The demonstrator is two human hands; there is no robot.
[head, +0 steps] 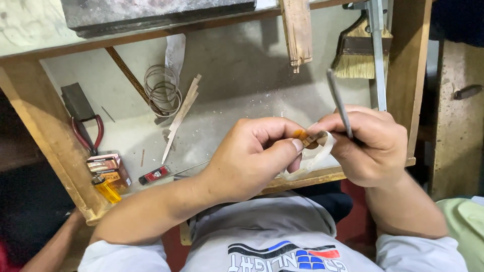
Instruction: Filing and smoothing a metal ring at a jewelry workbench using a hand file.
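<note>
The left hand [252, 156] sits near the middle of the view, its fingers [290, 146] curled tight and pinching a white ring [320, 153] together with a small orange-brown piece [302, 134] held against the ring's upper edge; the ring hangs just above the near edge of the table [242, 85], between the two hands. The right hand [370, 146] is just right of it, touching the ring from the other side; its fingers are closed around a thin grey metal tool [339, 103], whose shaft rises slantwise up and to the far left out of the fist.

On the dusty table surface, far left of the hands, lie a bundle of wire hoops [162, 90] and a few pale wooden slivers [182, 113] leaning across them; red-handled pliers [88, 133] lie at the left wall; nearer, in the left corner, stand a small printed box [108, 168] and a yellow lighter [106, 189] just beside it; a small red and black object [154, 175] lies to their right. A brush [358, 50] with straw-coloured bristles stands at the far right corner.
</note>
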